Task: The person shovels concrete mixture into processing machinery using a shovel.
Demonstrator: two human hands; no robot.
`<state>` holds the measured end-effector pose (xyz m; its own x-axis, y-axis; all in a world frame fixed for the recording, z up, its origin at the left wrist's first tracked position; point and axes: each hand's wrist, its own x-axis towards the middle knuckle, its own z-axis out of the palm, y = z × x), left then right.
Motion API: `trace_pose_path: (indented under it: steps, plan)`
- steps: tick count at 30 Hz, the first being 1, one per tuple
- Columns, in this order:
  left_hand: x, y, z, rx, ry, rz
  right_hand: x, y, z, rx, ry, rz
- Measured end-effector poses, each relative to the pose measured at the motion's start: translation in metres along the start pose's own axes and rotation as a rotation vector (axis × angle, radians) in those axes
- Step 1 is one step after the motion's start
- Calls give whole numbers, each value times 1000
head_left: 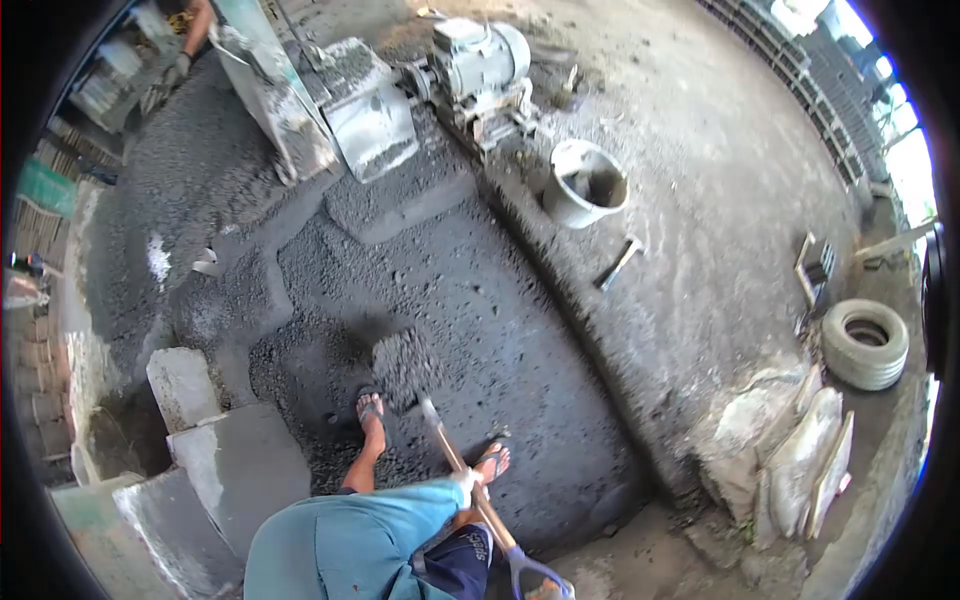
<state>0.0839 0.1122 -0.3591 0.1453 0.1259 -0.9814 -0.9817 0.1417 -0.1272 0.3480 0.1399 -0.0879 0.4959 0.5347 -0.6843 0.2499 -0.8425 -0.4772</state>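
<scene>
My left hand (467, 484), in what looks like a pale glove, is closed around the wooden shaft of a shovel (447, 447). At the lower edge, my right hand (552, 591) is at the shovel's blue D-shaped grip (528, 568); only part of this hand shows, and it appears closed on the grip. A heap of dark, gravelly mix (405, 365) covers the shovel's blade, just ahead of my sandalled feet. Loose dark mix (330, 270) lies around the blade on the sunken floor.
A machine with a grey motor (482, 60) and metal chute (370, 130) stands ahead. Right of the ledge are a bucket (585, 185), a hammer (622, 262), sacks (800, 470) and a tyre (865, 345). Slabs (240, 470) lie left. Another person's gloved hand (178, 70) shows top left.
</scene>
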Motion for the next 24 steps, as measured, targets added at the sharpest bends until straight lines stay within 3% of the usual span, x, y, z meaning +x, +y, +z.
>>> trace_pose_path:
  steps: [1, 5, 7, 8, 11, 12, 13, 15, 19, 20, 21, 23, 24]
  plan:
    - [-51, -16, 34, -7, 92, -123, 5, -1, -21, -21, -12, 42]
    - [-123, -85, 85, -25, -102, -66, 14, -30, -58, -65, -180, 87]
    - [-180, -87, 105, -96, -31, -51, 22, -50, -62, -94, -298, 64]
    - [-219, -83, 110, -115, -86, 28, 28, -59, -61, -114, -347, 38]
    - [-295, -26, 100, -226, -455, 149, 49, -98, -50, -143, -485, -62]
    - [-332, 1, 94, -142, -627, 229, 60, -114, -40, -138, -521, -93]
    - [-359, 22, 94, -129, -743, 436, 68, -131, -32, -138, -556, -126]
    - [-365, 49, 92, -93, -600, 475, 82, -165, -26, -139, -599, -205]
    - [-360, 56, 65, -437, -486, 302, 133, -255, 7, -96, -714, -493]
    - [-360, 58, 52, -601, -503, 303, 59, -299, 21, -60, -656, -383]
    - [-357, 54, 40, -775, -511, 289, 35, -328, 35, -49, -779, -374]
    - [-352, 67, 13, -1097, -503, 263, -44, -364, 82, -257, -751, -644]
    - [-371, 72, 4, -1155, -471, 258, -71, -381, 107, -373, -908, -777]
